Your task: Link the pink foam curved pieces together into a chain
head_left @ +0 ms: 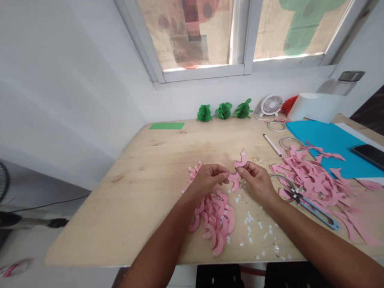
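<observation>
Between my two hands are curved pink paper pieces. My left hand [210, 178] pinches one end of a pink paper strip, its fingers closed. In my right hand [257, 178], thumb and fingers are pressed on a wavy pink paper piece [241, 161] that sticks up above the fingertips. Whether the two hands hold one joined piece or separate ones, I cannot tell. Below my left wrist lies a pile of pink paper arcs [214, 220], some with white tabs on their ends. More pink pieces [195, 171] show behind my left hand. Small white scraps [249, 220] are scattered under my right hand.
On the right lie pink paper offcuts [315, 176], blue-handled snips [315, 210], tape rolls [291, 143], a white pen [272, 145], blue sheets [327, 138] and a phone [370, 154]. Green paper shapes [223, 111] and a small fan [271, 105] stand along the wall.
</observation>
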`<act>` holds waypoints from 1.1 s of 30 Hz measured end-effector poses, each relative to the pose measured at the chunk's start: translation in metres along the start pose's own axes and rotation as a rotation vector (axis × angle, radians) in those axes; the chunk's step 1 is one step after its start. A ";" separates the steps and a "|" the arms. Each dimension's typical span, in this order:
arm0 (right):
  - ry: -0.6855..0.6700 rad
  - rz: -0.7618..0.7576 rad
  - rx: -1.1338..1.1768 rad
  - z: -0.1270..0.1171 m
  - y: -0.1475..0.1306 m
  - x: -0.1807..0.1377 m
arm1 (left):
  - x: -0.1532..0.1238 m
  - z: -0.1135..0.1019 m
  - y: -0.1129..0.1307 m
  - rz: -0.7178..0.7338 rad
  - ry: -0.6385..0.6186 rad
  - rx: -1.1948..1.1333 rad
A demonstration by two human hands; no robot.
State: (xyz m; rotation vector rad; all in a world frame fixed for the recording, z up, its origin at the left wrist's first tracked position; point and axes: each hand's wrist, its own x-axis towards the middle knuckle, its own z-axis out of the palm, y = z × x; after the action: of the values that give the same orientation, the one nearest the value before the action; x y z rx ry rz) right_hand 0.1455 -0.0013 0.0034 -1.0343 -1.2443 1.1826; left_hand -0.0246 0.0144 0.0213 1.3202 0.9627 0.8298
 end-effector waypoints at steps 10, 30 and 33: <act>0.014 -0.068 -0.024 0.002 -0.003 -0.004 | 0.000 0.001 0.001 -0.012 -0.039 -0.128; -0.014 0.067 0.035 0.001 -0.001 -0.001 | 0.000 -0.010 0.001 -0.064 -0.065 -0.104; -0.014 0.087 0.020 0.000 0.000 -0.001 | 0.000 -0.014 0.003 -0.030 -0.013 -0.051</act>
State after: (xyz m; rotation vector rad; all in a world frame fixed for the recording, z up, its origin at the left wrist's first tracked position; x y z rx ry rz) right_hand 0.1453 -0.0023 0.0033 -1.0764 -1.2063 1.2688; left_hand -0.0368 0.0204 0.0243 1.2629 0.9436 0.8166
